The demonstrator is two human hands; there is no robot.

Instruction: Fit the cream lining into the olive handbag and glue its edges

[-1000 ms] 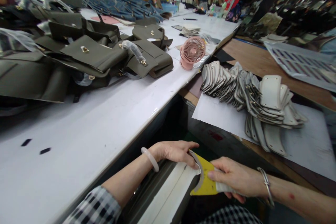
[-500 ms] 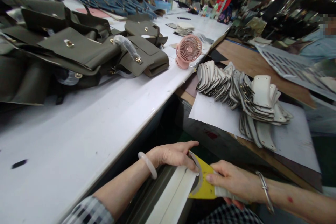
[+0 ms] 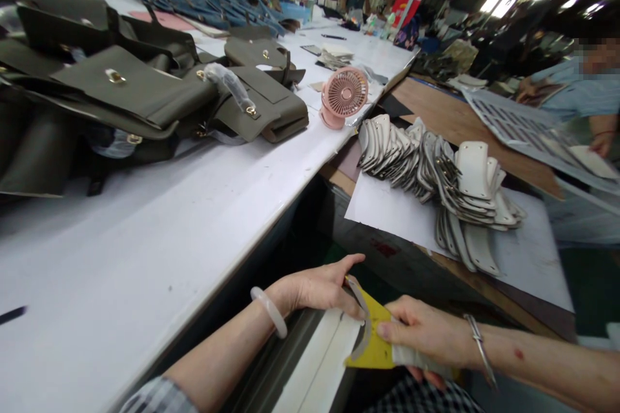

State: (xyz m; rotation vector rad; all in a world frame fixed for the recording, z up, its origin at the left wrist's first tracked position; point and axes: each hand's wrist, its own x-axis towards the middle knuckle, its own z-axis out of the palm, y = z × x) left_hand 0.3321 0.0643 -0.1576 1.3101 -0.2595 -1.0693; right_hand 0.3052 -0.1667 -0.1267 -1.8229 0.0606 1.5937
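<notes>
My left hand point(image 3: 317, 290) is closed over the far end of a dark olive bag piece point(image 3: 271, 358) with a white strip point(image 3: 312, 361) along it. One finger points outward; the fingertips underneath are hidden. A thin dark line runs down the strip. My right hand point(image 3: 419, 332) pinches a yellow piece point(image 3: 375, 332) with a curved grey edge, its thumb on top and other fingers below. Whitish material point(image 3: 411, 357) shows under that hand. The curved edge meets the end of the strip, beside my left fingertips. Both hands are low, over my lap, in front of the table.
A white table point(image 3: 159, 239) runs along the left, with olive handbags point(image 3: 130, 87) piled on it and a pink fan point(image 3: 345, 93) near its edge. Stacked white curved pieces point(image 3: 472, 171) lie on a lower board at right. A co-worker's arm point(image 3: 603, 132) shows far right.
The view has shifted slightly, and the co-worker's hands at right show more now. My two hands keep nearly the same grip and place on the pieces.
</notes>
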